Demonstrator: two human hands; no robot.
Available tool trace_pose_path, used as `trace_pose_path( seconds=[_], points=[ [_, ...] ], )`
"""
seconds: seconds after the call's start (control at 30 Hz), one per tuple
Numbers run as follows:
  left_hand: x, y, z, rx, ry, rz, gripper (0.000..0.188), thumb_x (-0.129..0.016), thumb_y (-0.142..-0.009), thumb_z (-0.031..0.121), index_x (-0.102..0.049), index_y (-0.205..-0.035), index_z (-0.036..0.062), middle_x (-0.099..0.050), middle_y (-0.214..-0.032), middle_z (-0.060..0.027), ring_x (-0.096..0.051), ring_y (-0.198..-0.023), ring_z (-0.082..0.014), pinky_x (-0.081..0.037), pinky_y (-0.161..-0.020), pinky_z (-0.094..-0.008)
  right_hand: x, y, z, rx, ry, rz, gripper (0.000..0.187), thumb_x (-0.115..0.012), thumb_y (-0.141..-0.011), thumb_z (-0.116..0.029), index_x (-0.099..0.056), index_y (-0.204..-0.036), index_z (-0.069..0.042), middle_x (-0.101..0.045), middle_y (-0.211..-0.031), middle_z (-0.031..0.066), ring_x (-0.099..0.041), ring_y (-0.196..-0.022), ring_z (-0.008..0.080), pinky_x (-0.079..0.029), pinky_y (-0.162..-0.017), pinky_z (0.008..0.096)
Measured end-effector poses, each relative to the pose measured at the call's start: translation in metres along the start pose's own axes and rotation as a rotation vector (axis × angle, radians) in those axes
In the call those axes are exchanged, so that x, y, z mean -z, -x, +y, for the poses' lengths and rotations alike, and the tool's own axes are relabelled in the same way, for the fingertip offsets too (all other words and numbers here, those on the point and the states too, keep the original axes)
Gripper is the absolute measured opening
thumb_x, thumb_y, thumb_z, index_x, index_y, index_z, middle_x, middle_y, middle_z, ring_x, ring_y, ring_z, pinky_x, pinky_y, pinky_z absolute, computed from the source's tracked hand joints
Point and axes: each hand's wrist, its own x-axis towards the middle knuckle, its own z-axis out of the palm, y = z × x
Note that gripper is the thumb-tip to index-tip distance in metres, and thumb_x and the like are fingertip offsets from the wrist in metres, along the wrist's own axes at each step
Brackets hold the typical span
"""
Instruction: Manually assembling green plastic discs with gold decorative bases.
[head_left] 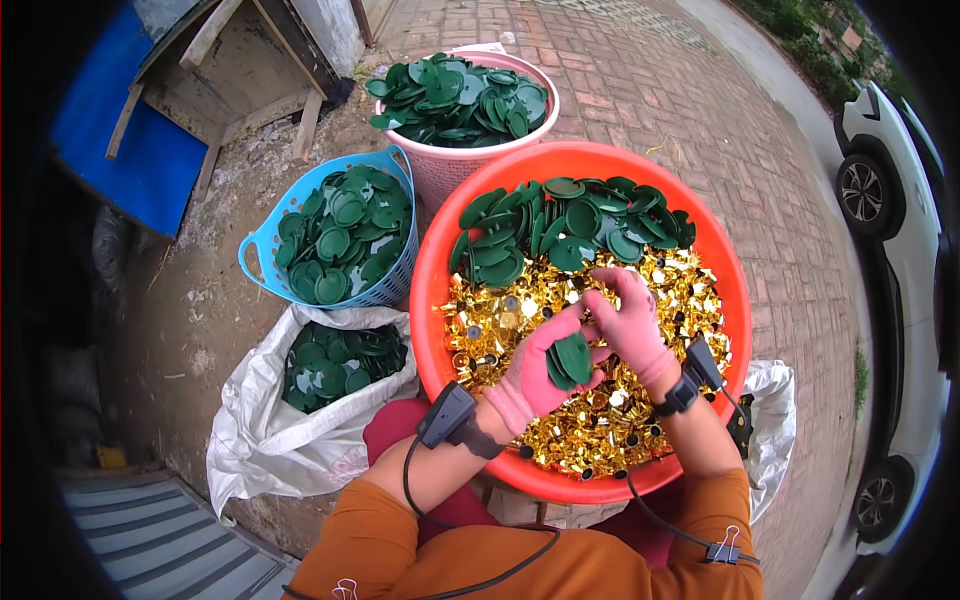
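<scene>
Over a large orange-red tub [430, 300], my left hand [530, 378], in a pink glove, is closed round a few thin round green plastic discs [572, 360]. My right hand [637, 325], gloved the same, is just to the right with its fingers bent together near the left fingertips. Whatever it pinches is too small to make out. Below both hands lie many small shiny gold pieces [600, 430], some with dark round ends. More green discs [585, 218] are heaped along the tub's far side.
Green discs also fill a pink basket [450, 165] at the back, a blue handled basket [385, 285] at left and a white woven sack [265, 430] nearer me. Another white sack [775, 420] is at right. A white car [915, 330] stands beyond the brick paving [640, 100].
</scene>
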Motion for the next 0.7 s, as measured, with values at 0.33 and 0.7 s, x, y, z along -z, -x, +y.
trace_pose_path(
  seconds=[0.33, 0.7],
  points=[
    [0.015, 0.011, -0.001, 0.048, -0.085, 0.27, 0.036, -0.061, -0.095, 0.036, -0.056, -0.127, 0.0207, -0.061, -0.118, -0.0108, -0.065, -0.097, -0.0277, -0.057, -0.076, -0.0456, -0.048, -0.057, 0.067, 0.008, 0.587, 0.029, 0.017, -0.067, -0.082, -0.032, -0.071, -0.088, -0.016, -0.065, -0.091, 0.0087, -0.062, -0.093, 0.0302, -0.045, -0.08, 0.0447],
    [0.027, 0.017, -0.023, -0.006, -0.284, 0.021, 0.042, -0.057, -0.098, 0.032, -0.046, -0.136, 0.0175, -0.065, -0.115, -0.0082, -0.066, -0.1, -0.0237, -0.058, -0.076, -0.0422, 0.024, 0.085, -0.045, -0.47, -0.706, -0.12, 0.015, -0.062, -0.093, -0.013, -0.071, -0.095, -0.001, -0.067, -0.084, 0.0012, -0.064, -0.079, 0.0104, -0.053, -0.068, 0.0247]
  ],
)
